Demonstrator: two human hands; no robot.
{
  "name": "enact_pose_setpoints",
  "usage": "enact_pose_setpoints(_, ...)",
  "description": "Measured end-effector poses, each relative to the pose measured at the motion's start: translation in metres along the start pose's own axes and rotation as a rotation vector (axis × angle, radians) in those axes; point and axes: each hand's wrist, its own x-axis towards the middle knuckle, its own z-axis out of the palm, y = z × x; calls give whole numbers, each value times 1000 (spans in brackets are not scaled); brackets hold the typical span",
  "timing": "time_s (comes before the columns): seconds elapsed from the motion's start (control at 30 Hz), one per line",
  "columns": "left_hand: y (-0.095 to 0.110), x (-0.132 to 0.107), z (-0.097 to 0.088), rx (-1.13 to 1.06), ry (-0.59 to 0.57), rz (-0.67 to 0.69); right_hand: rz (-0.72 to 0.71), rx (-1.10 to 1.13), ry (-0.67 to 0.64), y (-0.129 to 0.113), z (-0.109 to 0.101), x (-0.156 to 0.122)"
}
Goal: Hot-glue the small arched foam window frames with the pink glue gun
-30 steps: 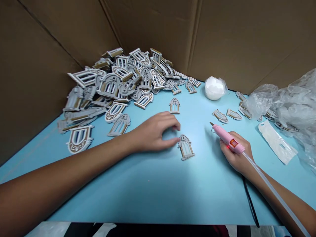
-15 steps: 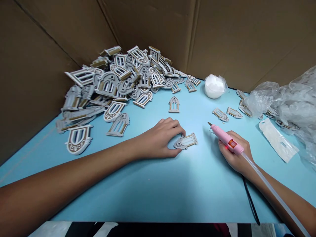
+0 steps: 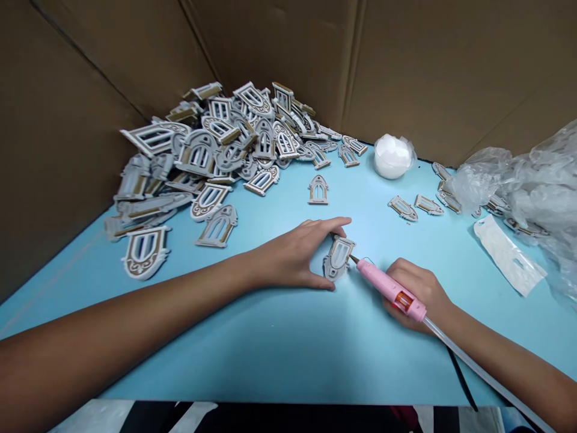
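Clamped lightly between the thumb and spread fingers of the left hand (image 3: 291,255), an arched window piece (image 3: 338,258) of grey-white board with gold-brown trim, lying on the blue table (image 3: 270,349). Just right of that piece, the metal tip of a pink glue pen (image 3: 390,287), right at its edge (actual contact too fine to tell from here). Around the pen, the right hand (image 3: 417,294), closed in a firm writing grip. Behind the right hand, a clear tube (image 3: 478,367) along the forearm, with a thin black cable (image 3: 462,379) beneath it. Ahead of the left hand, a lone small window piece (image 3: 318,190); beyond and to its left, a heaped pile of window pieces (image 3: 211,144) against a cardboard wall (image 3: 90,90). Ahead of the right hand, loose window pieces (image 3: 402,208) and a white ball in clear wrap (image 3: 392,156). Farther right, a white plastic sleeve (image 3: 508,255) and crumpled clear plastic (image 3: 518,186).
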Motion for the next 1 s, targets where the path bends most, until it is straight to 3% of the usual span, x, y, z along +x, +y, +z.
enact_pose_setpoints(0.23,10,-2,14,92,141,283,-1,-135,24,-1,7,-3)
enact_pose_setpoints(1.0,9,0,15,118,200,370,1,-165,5,-2,6,-1)
